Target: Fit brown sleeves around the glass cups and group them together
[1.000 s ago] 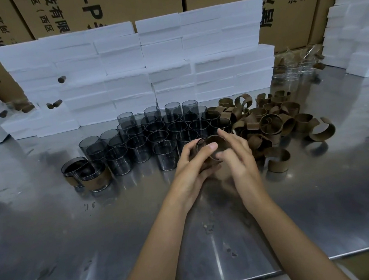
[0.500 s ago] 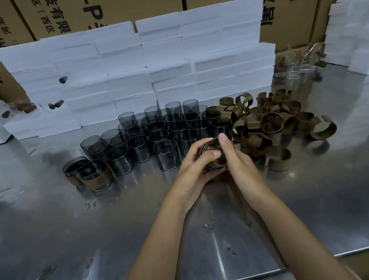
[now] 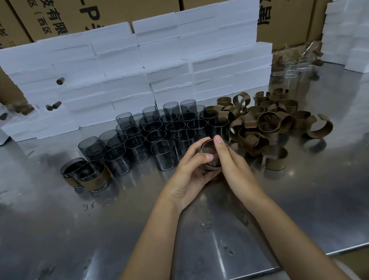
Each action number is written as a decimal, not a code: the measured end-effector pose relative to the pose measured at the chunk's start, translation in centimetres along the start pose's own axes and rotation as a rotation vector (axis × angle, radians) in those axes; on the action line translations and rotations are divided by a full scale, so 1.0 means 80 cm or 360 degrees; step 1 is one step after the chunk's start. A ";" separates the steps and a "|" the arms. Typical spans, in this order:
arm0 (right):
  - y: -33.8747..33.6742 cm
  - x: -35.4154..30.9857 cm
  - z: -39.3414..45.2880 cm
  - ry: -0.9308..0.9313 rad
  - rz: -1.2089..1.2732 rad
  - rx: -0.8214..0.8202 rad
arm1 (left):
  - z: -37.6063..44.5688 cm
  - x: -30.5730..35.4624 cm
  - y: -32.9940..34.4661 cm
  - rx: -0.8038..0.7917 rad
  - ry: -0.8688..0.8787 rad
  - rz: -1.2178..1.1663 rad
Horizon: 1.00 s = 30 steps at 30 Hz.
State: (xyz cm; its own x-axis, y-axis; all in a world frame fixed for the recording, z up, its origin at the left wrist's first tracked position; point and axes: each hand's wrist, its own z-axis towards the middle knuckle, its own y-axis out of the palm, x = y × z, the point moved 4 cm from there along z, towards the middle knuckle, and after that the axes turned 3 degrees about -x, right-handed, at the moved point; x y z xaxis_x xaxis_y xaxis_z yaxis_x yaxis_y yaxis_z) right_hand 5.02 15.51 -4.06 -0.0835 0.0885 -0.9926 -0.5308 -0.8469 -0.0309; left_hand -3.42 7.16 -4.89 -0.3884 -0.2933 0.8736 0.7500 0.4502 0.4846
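Shiny steel surface (image 3: pixel 76 238), white foam blocks (image 3: pixel 128 66) stacked behind. Just in front of the smoky glass cups (image 3: pixel 156 131), the left hand (image 3: pixel 191 172) and right hand (image 3: pixel 232 167) both curl their fingers (image 3: pixel 218 140) round one upright cup (image 3: pixel 210 157), a brown sleeve at its base. Curled brown sleeves (image 3: pixel 269 121) lie heaped right of the cups; two sleeved cups (image 3: pixel 93 177) wait left.
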 end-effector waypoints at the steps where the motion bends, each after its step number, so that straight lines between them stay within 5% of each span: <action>1: -0.001 0.000 -0.001 0.0004 -0.0001 0.0013 | 0.001 0.000 0.000 0.0028 0.0005 0.0002; 15: -0.017 0.018 0.011 0.0164 0.0142 0.0465 | -0.007 -0.001 0.011 -0.0045 -0.0095 -0.0071; 30: -0.025 0.009 0.017 0.0271 0.0858 0.0171 | -0.002 0.011 0.002 0.0151 0.0017 0.0102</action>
State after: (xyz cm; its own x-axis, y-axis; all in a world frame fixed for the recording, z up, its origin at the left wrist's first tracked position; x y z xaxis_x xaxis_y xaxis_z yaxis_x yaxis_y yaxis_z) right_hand 4.82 17.97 -4.54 -0.2338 -0.4340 -0.8701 -0.5346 -0.6901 0.4879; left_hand -3.58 6.81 -4.06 -0.3351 -0.2701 0.9026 0.7190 0.5458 0.4303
